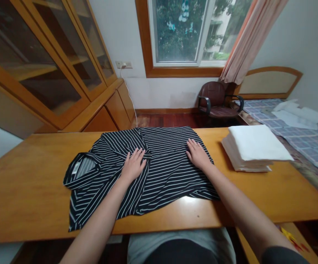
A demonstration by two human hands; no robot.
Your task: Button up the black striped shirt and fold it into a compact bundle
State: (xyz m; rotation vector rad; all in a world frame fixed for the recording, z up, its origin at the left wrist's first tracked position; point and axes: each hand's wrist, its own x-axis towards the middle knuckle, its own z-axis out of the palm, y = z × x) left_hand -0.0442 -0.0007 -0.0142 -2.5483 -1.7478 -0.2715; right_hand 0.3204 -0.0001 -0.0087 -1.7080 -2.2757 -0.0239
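A black shirt with white stripes (167,176) lies spread across the wooden table, its collar (83,170) pointing left and its hem on the right. My left hand (133,164) rests flat on the shirt's middle, fingers apart, beside a small dark strip with a pale edge. On the hem end lies my right hand (199,154), also flat with its fingers stretched out. Some folds run through the cloth between the collar and my left hand. Neither hand grips the fabric.
A stack of white folded sheets (258,143) stands on the table (38,190), right of the shirt. Beyond the table are a glass-door cabinet (65,55), a brown armchair (216,99) and a bed (310,135). A white cord (131,97) hangs from the wall socket.
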